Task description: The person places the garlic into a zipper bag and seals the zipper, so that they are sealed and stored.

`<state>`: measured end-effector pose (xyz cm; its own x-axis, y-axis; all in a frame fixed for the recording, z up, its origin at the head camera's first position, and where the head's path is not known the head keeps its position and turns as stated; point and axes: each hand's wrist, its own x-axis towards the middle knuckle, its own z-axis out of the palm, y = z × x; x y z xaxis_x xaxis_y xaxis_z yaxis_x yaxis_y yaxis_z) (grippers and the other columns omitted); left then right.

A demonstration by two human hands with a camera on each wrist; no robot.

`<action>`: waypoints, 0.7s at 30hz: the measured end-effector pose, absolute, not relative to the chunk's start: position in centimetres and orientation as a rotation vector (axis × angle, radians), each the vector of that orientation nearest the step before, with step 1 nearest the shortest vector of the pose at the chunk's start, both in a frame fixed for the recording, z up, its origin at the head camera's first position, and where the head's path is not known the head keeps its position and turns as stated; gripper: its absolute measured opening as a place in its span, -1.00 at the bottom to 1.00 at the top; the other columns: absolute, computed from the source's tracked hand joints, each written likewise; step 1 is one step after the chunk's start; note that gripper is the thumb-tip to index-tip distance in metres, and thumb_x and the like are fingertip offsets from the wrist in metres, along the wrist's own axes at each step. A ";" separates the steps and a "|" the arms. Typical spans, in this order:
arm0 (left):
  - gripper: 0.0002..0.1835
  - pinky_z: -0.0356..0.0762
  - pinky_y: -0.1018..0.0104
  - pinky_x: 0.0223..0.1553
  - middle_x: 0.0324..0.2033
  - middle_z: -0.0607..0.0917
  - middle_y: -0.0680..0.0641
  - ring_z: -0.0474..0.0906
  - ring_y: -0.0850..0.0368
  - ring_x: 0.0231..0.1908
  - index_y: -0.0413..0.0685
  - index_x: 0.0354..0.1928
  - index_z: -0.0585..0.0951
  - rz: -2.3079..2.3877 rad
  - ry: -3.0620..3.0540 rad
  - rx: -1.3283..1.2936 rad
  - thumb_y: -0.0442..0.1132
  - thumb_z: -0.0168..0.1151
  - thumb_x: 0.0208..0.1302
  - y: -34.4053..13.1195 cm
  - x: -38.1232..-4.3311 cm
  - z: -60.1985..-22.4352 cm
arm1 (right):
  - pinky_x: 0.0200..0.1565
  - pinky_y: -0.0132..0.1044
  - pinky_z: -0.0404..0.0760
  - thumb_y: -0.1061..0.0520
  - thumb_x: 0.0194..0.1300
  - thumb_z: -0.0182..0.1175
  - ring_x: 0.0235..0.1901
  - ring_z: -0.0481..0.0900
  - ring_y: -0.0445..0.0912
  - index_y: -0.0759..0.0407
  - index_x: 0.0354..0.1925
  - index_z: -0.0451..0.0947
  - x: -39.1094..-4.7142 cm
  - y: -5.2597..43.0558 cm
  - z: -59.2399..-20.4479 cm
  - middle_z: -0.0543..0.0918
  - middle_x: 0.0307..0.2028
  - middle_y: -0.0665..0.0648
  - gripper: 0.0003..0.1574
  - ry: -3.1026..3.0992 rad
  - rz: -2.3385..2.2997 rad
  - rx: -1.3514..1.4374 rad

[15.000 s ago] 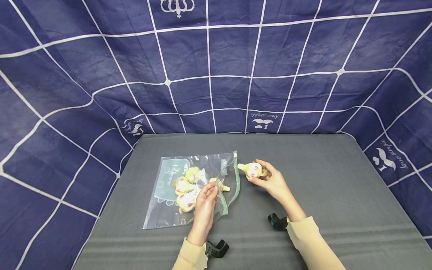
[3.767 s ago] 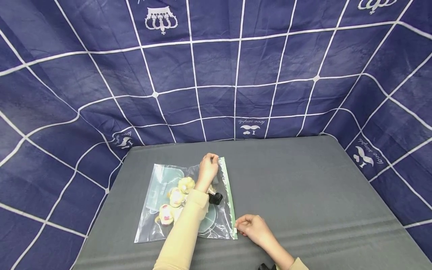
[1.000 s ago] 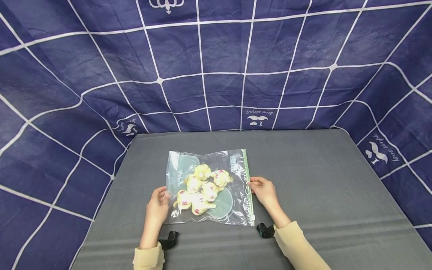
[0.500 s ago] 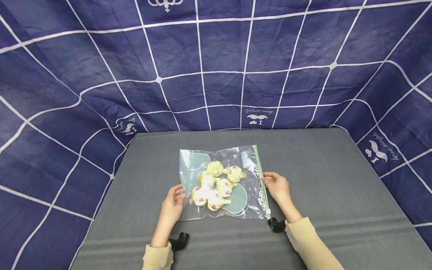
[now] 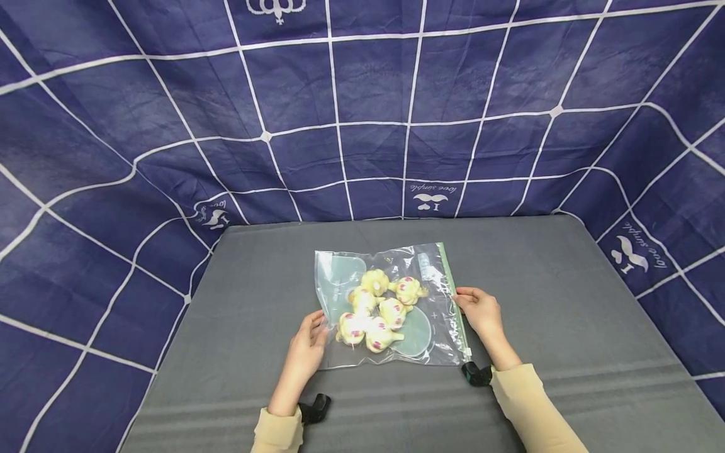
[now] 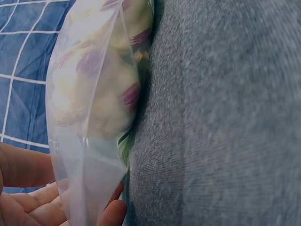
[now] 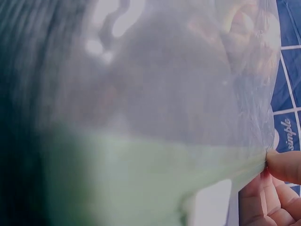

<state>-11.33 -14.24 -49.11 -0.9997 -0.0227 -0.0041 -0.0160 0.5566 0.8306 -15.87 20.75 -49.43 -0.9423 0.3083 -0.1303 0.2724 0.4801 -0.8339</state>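
Note:
A clear zip bag (image 5: 444, 333) lies flat on its side at mid-table, with several garlic bulbs (image 5: 381, 336) inside, cream with pink patches. Its green zip strip (image 5: 451, 283) runs along the right side, pressed closed, and the white slider (image 5: 467, 352) sits at its near end. My left hand (image 5: 307, 347) pinches the left edge; in the left wrist view the thumb (image 6: 23, 165) and fingers are on either side of the plastic. My right hand (image 5: 481, 313) pinches the green strip midway along, thumb (image 7: 284, 165) against it in the right wrist view.
A grey cloth covers the table (image 5: 566, 314). Behind it and at both sides hangs a blue curtain (image 5: 374, 82) with white grid lines. Black wrist bands (image 5: 315, 409) stick out beside both cuffs.
The garlic bulb formerly in my right hand is now in the bag, and the zip has been closed. Over the last second both hands have shifted the bag right.

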 end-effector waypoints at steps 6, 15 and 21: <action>-0.57 0.51 -0.08 0.16 0.17 0.54 -0.40 0.50 -0.32 0.19 -0.35 0.28 0.37 -1.478 -2.769 0.031 -0.41 0.08 0.40 -13.9 -11.1 -49.2 | -0.34 -0.45 0.56 0.10 0.37 0.22 -0.41 0.68 -0.27 0.32 0.08 0.58 -15.7 21.2 -49.5 0.76 -0.14 0.27 -0.59 -2.708 1.488 -0.529; -0.52 0.49 -0.07 0.17 0.16 0.54 -0.43 0.51 -0.31 0.17 -0.39 0.30 0.34 -1.522 -2.723 0.102 -0.40 0.11 0.39 -14.0 -11.0 -49.2 | 0.09 0.02 0.55 0.03 0.40 0.15 -0.02 0.68 0.15 0.35 0.20 0.48 -15.1 21.6 -49.0 0.68 0.03 0.34 -0.46 -2.796 1.487 -0.456; -0.53 0.50 -0.06 0.17 0.16 0.53 -0.40 0.50 -0.31 0.18 -0.38 0.28 0.38 -1.484 -2.673 0.181 -0.39 0.14 0.37 -14.4 -10.9 -48.8 | 0.13 0.06 0.51 -0.01 0.43 0.13 0.13 0.58 0.21 0.34 0.24 0.44 -14.4 21.8 -47.5 0.64 0.08 0.35 -0.42 -2.799 1.459 -0.448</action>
<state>-10.89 -14.36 -48.81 -0.9899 -0.1411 0.0110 -0.0653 0.5241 0.8491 -14.40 21.81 -47.49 -0.9595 0.2254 -0.1688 0.2674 0.5419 -0.7967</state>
